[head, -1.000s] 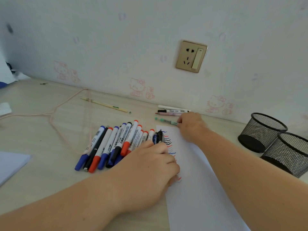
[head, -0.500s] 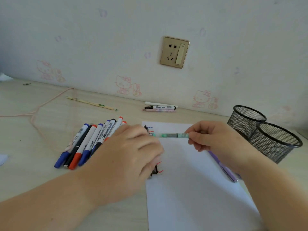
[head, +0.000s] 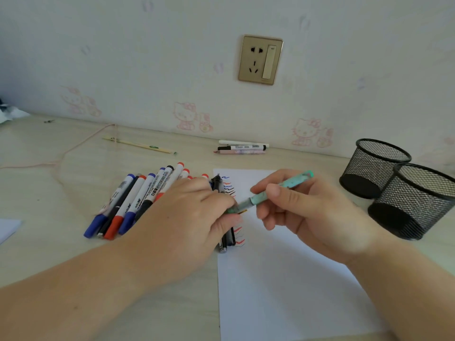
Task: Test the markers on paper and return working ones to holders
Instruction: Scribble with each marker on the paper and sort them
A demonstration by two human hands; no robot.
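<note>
My right hand (head: 307, 212) grips a mint-green pen (head: 283, 187) above the white paper (head: 283, 279), its back end pointing up and right. My left hand (head: 187, 217) pinches the pen's lower end, a green cap (head: 231, 210), at the paper's left edge. A row of blue, red and black markers (head: 138, 200) lies left of the paper, partly under my left hand. Coloured test squiggles (head: 229, 185) run down the paper's left side. Two black mesh holders (head: 374, 166) (head: 416, 200) lie tipped on their sides at the right.
Against the wall lie three pens (head: 242, 146) and a thin pencil (head: 139, 144). A pink cable (head: 61, 158) loops across the desk's left part. A paper corner (head: 7, 228) shows at the far left. A wall socket (head: 260, 59) sits above the desk.
My right hand took the green pen from near the wall and carried it over the paper. It now tilts the pen upward, and my left hand has come to pinch its lower end.
</note>
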